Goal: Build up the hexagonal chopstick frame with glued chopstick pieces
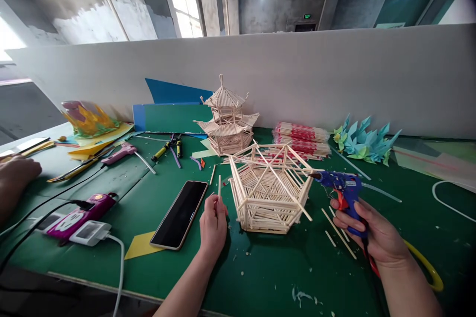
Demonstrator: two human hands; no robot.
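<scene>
My left hand (213,225) pinches a short wooden stick (219,185), held upright just left of a six-sided stick frame (266,215). The frame stands on the green table, with loose-looking sticks crossing over its open top. In my right hand (381,233) is a blue hot glue gun (344,190), my fingers around its handle near the orange trigger. Its nozzle points left, close to the frame's upper right corner; I cannot tell if they touch. Behind the frame rises a finished-looking stick pagoda (226,121) with tiered roofs.
A phone (179,215) lies left of my left hand, beyond it a purple power strip (80,215) with cables. Pink glue gun (119,153), pliers (163,148), packs of sticks (301,133) and blue paper plant (366,141) sit farther back. Another person's hand (18,176) rests at far left.
</scene>
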